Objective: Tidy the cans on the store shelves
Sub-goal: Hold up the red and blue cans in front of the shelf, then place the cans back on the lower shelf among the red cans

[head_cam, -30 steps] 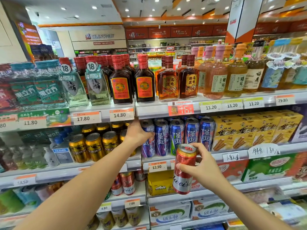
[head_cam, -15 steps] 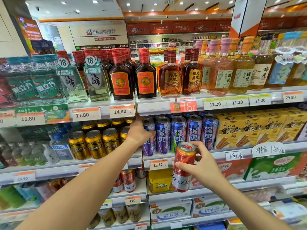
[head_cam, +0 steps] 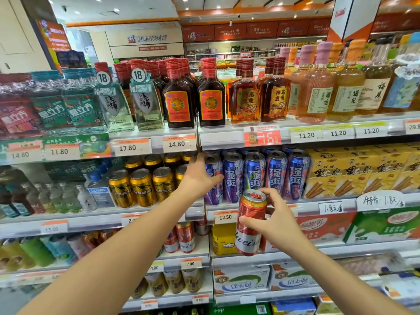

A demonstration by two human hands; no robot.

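A red can [head_cam: 250,223] is gripped by the right hand [head_cam: 276,226] before lit store shelves [head_cam: 227,142]; behind it, blue cans [head_cam: 254,176] are clasped by the left hand [head_cam: 197,176].

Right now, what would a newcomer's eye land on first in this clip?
The red and silver beer can held up in the right hand, in front of the middle shelf. Behind it, the left hand rests on the leftmost of the blue cans, beside the gold cans. Above stands a row of red-capped dark bottles.
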